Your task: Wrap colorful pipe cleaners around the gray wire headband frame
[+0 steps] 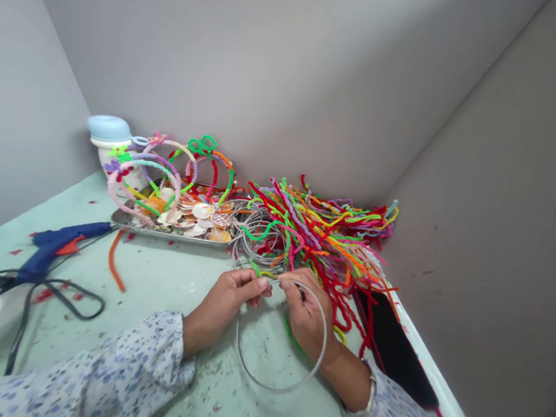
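Both my hands meet over the table around a thin silver wire hoop [274,390], whose lower part hangs in a loop below my fingers. My left hand [224,303] pinches a green and yellow pipe cleaner [267,274] at the hoop's upper edge. Closed on the wire right beside it is my right hand [310,316]. The pinched fingertips partly hide where pipe cleaner and wire meet. Just behind my hands lie a tangle of silver wire rings [260,233] and a big heap of coloured pipe cleaners [325,234].
A metal tray [179,237] holds shells and several wrapped headbands [179,190]. Behind it stands a white bottle with a blue lid [109,129]. A blue glue gun [46,256] with a black cord lies left; a dark flat object [397,349] lies right. Walls enclose the table.
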`<state>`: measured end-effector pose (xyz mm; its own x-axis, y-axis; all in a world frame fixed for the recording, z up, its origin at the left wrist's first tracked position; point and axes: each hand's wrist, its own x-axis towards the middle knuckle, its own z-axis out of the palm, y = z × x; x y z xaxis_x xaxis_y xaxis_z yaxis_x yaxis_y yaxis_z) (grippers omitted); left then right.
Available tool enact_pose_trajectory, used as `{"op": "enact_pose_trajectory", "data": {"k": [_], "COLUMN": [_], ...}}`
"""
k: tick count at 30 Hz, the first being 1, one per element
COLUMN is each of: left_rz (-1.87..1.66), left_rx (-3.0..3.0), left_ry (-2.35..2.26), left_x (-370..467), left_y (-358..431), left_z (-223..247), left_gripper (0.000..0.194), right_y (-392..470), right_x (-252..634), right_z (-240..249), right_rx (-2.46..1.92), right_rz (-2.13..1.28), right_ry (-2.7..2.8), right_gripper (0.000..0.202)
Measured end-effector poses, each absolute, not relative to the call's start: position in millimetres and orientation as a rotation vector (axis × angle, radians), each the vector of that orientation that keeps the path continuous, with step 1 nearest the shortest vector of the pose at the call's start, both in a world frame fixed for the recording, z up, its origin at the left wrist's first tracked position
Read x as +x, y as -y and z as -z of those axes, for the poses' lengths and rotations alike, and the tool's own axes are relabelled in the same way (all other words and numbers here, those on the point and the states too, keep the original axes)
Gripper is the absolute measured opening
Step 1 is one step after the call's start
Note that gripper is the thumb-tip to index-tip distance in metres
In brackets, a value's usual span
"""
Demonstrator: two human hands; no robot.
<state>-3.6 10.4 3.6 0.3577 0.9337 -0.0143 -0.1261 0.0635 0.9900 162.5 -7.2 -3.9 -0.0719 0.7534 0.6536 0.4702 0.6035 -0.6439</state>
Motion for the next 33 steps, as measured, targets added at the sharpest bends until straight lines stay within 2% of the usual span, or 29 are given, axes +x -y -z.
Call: {"op": "enact_pose_trajectory", "data": {"k": [5, 20, 28, 33], "left_rz": [-0.950, -0.596, -0.610, -0.692], "left_rx": [1.171, 0.602, 0.600, 0.626], "left_ry": [-0.849, -0.600, -0.518, -0.488], "left_x": [-4.7, -12.1, -12.0, -7.2], "left_y": [-11.6, -17.4, -15.5, -14.5], "left_z": [-4.3, -6.9, -3.9, -1.9], "left_gripper": [0.031, 0.014, 0.014, 0.015], "right_y": [7.4, 11.7, 11.3, 8.0], "right_x": [162.8, 164.0, 167.9, 165.3], "right_z": [4.3, -3.3, -6.6, -6.8], "right_rx": [-1.005, -0.863, -0.810, -0.896], "right_rz": [-0.335, -0.208, -0.211, -0.336], "right_ry": [1.719, 1.824, 1.871, 1.804], "right_gripper": [0.015, 0.017, 0.016, 0.016]}}
